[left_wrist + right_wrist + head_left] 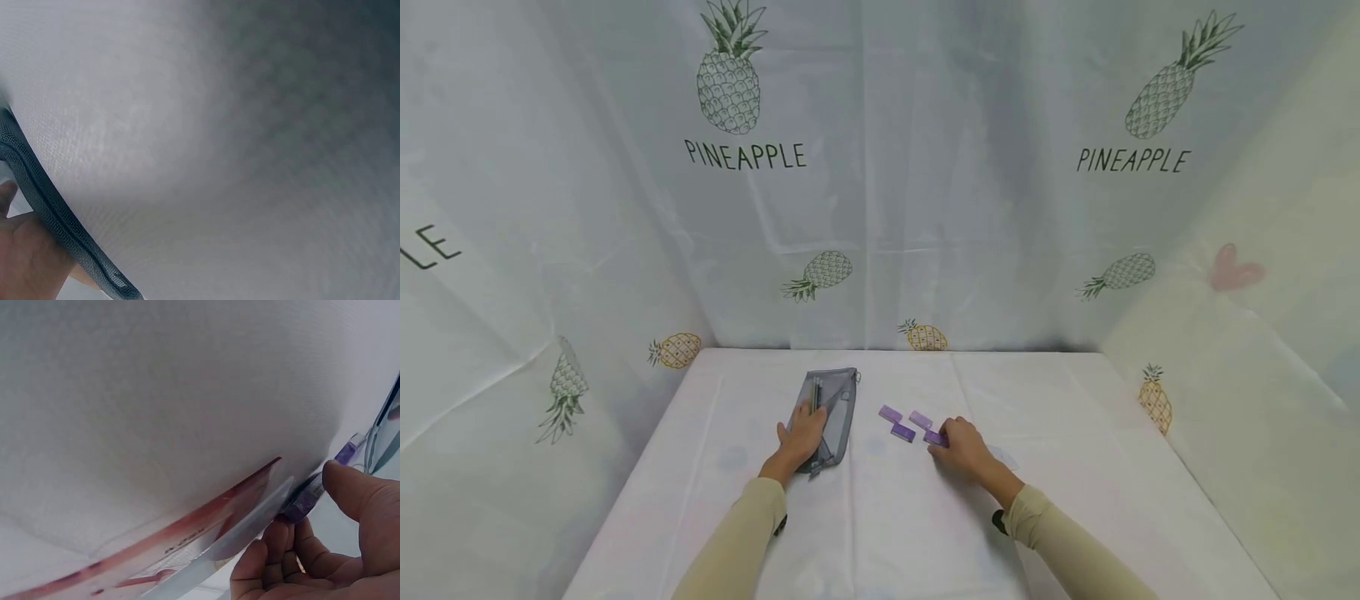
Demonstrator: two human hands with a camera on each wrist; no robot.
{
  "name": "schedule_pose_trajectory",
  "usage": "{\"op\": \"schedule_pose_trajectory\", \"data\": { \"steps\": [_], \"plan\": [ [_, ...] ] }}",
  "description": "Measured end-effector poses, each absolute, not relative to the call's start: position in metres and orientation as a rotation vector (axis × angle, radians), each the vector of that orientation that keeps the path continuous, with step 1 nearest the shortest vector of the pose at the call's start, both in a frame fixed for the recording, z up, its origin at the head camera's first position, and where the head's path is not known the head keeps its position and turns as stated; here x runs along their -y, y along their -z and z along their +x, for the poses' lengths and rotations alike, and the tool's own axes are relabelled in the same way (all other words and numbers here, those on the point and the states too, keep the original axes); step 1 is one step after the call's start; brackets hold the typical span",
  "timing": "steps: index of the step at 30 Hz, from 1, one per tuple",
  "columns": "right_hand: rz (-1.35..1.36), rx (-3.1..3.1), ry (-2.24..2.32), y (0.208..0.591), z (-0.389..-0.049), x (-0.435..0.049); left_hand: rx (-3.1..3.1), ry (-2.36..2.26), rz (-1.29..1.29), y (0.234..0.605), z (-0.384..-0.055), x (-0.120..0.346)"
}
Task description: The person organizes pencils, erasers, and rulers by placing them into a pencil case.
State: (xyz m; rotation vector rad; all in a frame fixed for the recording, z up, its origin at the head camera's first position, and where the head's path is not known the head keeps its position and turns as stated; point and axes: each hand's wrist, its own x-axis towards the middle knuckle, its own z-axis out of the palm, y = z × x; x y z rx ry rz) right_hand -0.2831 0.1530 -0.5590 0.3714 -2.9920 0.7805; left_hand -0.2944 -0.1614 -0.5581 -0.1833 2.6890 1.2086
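A grey mesh zip pouch (pixel 844 417) lies flat on the table, left of centre, with slim pens (pixel 817 392) on or in it. My left hand (pixel 802 429) rests spread over the pouch, thumb and forefinger on either side of the pens. In the left wrist view the zip edge (pixel 62 219) partly covers that hand. My right hand (pixel 967 450) pinches a small purple box (pixel 305 503) between thumb and fingers. Beside it lie two lighter purple boxes (pixel 891 413) and a darker one (pixel 902 432).
Under the right wrist lies a clear plastic packet (pixel 1003 457) with red print, its red edge (pixel 231 497) larger in the right wrist view. White cloth covers the table (pixel 940 542). A pineapple-printed curtain (pixel 940 208) hangs at the back and both sides.
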Motion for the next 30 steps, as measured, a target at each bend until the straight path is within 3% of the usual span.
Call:
{"op": "schedule_pose_trajectory", "data": {
  "steps": [13,30],
  "plan": [
    [0.264,3.027,-0.977,0.557,-0.284,-0.151,-2.661,-1.222,-0.199,0.556,-0.296,0.164],
    [0.424,2.836,-1.196,0.552,-0.29,-0.107,-2.65,-1.216,-0.198,0.558,-0.299,0.166]
  ]
}}
